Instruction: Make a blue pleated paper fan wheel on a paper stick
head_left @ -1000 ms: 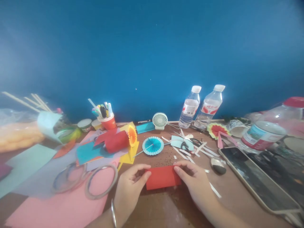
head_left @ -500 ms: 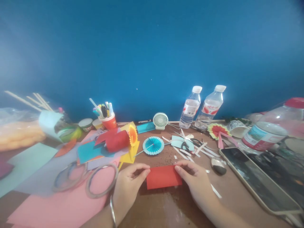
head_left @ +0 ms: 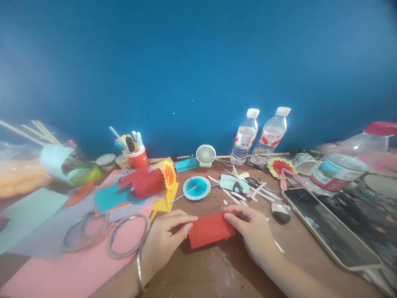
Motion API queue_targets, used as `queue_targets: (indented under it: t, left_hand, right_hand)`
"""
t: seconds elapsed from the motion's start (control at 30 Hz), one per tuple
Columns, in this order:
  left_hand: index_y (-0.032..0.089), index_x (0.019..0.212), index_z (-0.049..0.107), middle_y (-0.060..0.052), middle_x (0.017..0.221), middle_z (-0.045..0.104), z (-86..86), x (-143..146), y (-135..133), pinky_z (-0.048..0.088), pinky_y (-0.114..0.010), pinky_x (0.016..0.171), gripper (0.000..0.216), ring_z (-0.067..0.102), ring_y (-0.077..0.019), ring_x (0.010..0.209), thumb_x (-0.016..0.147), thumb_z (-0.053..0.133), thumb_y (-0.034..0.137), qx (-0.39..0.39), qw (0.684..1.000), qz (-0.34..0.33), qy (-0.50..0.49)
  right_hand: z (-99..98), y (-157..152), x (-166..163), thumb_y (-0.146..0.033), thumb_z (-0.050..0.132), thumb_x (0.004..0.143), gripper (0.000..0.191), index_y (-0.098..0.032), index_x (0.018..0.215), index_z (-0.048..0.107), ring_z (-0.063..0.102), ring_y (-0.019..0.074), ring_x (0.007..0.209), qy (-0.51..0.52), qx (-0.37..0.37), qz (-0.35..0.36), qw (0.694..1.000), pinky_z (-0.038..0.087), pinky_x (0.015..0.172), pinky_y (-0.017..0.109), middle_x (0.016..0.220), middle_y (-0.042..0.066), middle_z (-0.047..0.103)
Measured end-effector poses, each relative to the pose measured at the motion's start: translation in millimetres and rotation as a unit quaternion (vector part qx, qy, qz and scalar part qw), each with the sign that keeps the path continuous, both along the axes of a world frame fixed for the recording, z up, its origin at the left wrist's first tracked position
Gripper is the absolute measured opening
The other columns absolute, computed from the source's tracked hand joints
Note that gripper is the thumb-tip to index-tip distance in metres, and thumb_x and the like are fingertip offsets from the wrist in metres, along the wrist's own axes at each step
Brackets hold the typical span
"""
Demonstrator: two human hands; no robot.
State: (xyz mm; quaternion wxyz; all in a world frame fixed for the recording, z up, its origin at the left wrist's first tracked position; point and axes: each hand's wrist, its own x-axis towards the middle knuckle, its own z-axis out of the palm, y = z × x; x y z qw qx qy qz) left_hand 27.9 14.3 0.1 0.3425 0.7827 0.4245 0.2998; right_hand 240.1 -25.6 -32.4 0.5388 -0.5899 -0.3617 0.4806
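Note:
A small rectangle of red paper [head_left: 211, 230] is held just above the brown table, tilted a little with its right side higher. My left hand [head_left: 167, 234] pinches its upper left corner between thumb and fingers; a silver bangle [head_left: 139, 269] circles that wrist. At the upper right corner, my right hand [head_left: 249, 227] grips the sheet the same way. Beyond the paper lies a blue pleated paper fan [head_left: 196, 188] with a white rim and a thin stick. Scissors [head_left: 240, 182] rest among white paper strips [head_left: 257, 192] on a pale blue sheet.
Rolls of tape [head_left: 128, 236] lie on pink paper [head_left: 71, 269] at left. A red cup of pens [head_left: 136, 155], a small electric fan [head_left: 206, 155] and two water bottles [head_left: 245, 138] stand along the wall. At right are a phone [head_left: 331, 227], a mouse [head_left: 281, 212] and a large bottle [head_left: 341, 169].
The red paper has tilted slightly, its right side rising, with both hands still pinching it. The whole view has shifted a little, so things appear further left.

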Motion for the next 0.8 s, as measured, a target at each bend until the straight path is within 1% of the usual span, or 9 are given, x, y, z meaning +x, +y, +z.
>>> queue_targets:
  t: [0.13,0.4,0.8]
  left_hand:
    - [0.026,0.088,0.069,-0.001,0.082,0.067,-2.6,-0.8,0.7,0.046,-0.024,0.072,0.019,0.059,-0.0146,0.078,0.081,0.051,0.022,0.001,1.000,0.004,0.008]
    - [0.025,0.089,0.068,-0.001,0.082,0.066,-3.4,-0.9,0.2,0.045,-0.025,0.073,0.019,0.059,-0.0150,0.079,0.082,0.050,0.024,-0.007,1.000,0.010,0.013]
    - [0.027,0.090,0.067,0.001,0.085,0.065,-5.5,-2.4,0.9,0.044,-0.022,0.074,0.019,0.058,-0.0123,0.080,0.083,0.051,0.021,-0.007,1.000,0.000,0.007]
  right_hand:
    - [-0.6,0.5,-0.3,-0.037,0.069,0.062,0.024,-0.018,0.076,0.068,0.060,0.0182,0.064,0.009,0.007,0.003,1.000,0.046,0.059,0.026,0.067,0.002,0.068]
    - [-1.4,1.4,0.0,-0.034,0.069,0.063,0.021,-0.017,0.076,0.068,0.059,0.0167,0.063,0.011,0.015,0.001,1.000,0.044,0.057,0.024,0.065,0.001,0.066]
    - [-1.1,2.2,0.4,-0.032,0.070,0.062,0.021,-0.016,0.076,0.068,0.058,0.0161,0.062,0.009,0.020,0.004,1.000,0.045,0.058,0.025,0.066,0.002,0.066]
